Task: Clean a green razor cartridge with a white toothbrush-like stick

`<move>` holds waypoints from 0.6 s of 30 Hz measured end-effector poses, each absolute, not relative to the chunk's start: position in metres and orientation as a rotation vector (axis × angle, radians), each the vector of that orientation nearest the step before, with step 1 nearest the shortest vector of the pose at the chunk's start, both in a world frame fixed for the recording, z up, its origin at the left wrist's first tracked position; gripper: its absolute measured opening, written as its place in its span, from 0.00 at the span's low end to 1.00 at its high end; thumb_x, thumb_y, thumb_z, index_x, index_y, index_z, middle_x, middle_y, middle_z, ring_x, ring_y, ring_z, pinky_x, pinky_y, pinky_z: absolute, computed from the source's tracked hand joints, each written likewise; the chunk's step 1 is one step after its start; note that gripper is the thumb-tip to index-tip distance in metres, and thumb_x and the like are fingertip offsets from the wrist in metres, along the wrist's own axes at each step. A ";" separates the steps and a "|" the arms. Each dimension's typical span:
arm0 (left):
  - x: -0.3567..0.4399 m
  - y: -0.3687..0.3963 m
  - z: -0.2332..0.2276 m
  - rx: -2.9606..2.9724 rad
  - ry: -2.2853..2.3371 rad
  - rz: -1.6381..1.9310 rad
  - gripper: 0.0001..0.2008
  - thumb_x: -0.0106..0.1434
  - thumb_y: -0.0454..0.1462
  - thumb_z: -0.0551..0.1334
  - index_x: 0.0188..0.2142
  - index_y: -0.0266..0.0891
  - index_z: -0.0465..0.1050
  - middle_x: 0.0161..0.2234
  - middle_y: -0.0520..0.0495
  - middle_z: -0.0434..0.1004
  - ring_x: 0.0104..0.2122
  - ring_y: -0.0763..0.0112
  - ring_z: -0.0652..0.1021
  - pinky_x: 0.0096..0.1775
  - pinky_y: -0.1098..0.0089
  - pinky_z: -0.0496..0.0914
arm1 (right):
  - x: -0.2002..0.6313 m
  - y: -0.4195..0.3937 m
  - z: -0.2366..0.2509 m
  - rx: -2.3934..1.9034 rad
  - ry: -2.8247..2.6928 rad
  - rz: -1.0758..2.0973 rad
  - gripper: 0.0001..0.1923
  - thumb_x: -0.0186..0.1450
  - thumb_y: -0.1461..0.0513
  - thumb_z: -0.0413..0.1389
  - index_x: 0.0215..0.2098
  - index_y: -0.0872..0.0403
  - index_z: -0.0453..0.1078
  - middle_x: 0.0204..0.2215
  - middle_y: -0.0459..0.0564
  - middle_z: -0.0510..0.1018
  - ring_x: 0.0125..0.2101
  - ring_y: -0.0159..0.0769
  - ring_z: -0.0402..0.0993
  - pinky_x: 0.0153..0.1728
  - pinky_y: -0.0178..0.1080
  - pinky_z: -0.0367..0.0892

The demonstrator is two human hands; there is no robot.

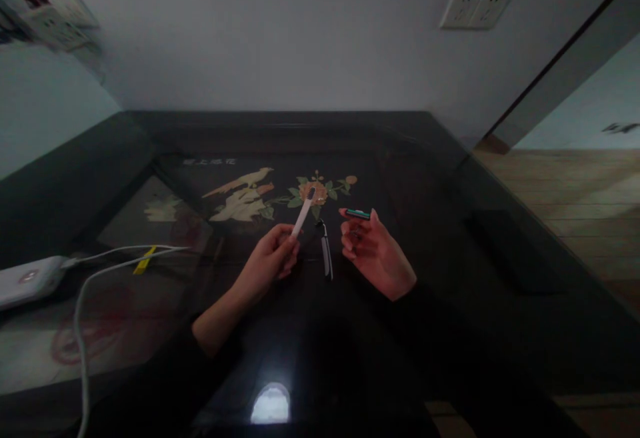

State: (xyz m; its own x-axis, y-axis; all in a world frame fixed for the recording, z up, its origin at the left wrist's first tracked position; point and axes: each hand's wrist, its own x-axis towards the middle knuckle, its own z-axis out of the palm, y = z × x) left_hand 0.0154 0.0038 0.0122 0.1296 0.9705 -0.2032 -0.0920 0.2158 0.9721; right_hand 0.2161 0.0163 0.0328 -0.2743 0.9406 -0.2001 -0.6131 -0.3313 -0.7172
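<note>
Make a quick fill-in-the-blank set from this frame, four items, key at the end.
1. The left hand holds a slim item whose main color is ____.
2. The right hand pinches a small dark piece with a ____ stripe.
3. A ____ tag lies against the white cable.
4. On the tabletop picture, as seen here, the bird is to the ____ of the large orange flower.

Missing words: white; green; yellow; left.
</note>
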 end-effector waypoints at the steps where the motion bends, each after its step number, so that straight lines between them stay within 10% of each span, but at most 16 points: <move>1: 0.019 0.000 0.012 1.016 1.115 1.018 0.18 0.61 0.49 0.65 0.41 0.40 0.65 0.25 0.57 0.66 0.16 0.83 0.58 0.18 0.78 0.48 | 0.216 0.017 0.031 -0.750 -0.623 1.820 0.19 0.62 0.47 0.60 0.40 0.53 0.78 0.27 0.43 0.72 0.23 0.26 0.62 0.22 0.32 0.58; 12: 0.039 -0.029 0.013 0.940 0.908 1.007 0.20 0.64 0.53 0.62 0.35 0.36 0.74 0.22 0.52 0.65 0.23 0.76 0.65 0.25 0.73 0.60 | 0.214 0.004 0.021 -0.732 -0.714 1.824 0.22 0.61 0.45 0.61 0.42 0.52 0.77 0.27 0.45 0.72 0.23 0.29 0.64 0.22 0.33 0.59; 18: 0.036 -0.030 0.015 0.865 0.983 0.749 0.21 0.61 0.55 0.64 0.32 0.38 0.66 0.18 0.60 0.55 0.16 0.82 0.53 0.18 0.77 0.46 | 0.215 0.002 0.027 -0.733 -0.704 1.786 0.20 0.61 0.46 0.62 0.41 0.52 0.77 0.26 0.45 0.72 0.22 0.29 0.63 0.22 0.34 0.58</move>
